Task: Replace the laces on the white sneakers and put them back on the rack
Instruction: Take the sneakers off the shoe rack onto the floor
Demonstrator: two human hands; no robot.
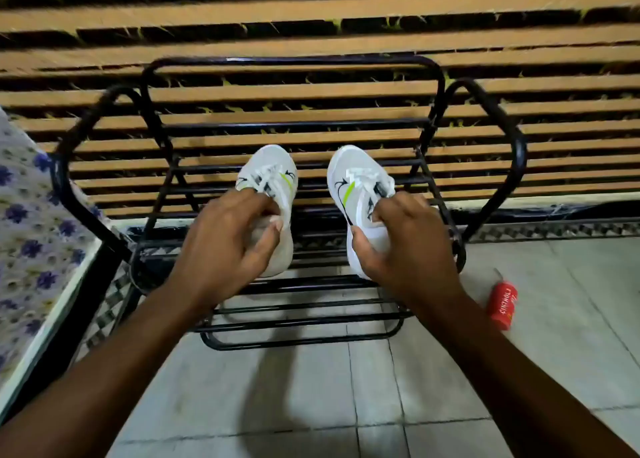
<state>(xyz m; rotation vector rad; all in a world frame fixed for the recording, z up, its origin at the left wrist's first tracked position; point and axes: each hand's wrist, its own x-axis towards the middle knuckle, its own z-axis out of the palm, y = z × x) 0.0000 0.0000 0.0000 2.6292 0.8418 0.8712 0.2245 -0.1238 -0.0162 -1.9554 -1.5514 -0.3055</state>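
Two bare forearms reach forward from the bottom of the view. The left hand (227, 241) grips the heel end of the left white sneaker (273, 194), its fingers curled over the collar and its thumb pressed along the inner side. The right hand (407, 246) grips the right white sneaker (360, 194) the same way, fingers hooked into the opening and thumb against the inner side. Both shoes point away from the person, toes up, side by side and a little apart. Each shows white laces (362, 174) threaded across the top, a lime green stripe and black markings.

The sneakers are at a black metal shoe rack (294, 314) made of horizontal bars with rounded side loops; whether their soles rest on the bars cannot be told. Behind the rack stands a wall of horizontal wooden slats (311, 45) with dark gaps between them.

The rack stands on a pale tiled floor (398, 405). To its right, a red can (502, 306) with white lettering lies on its side on the tiles. At the left edge is a fabric with blue flowers (24, 236).
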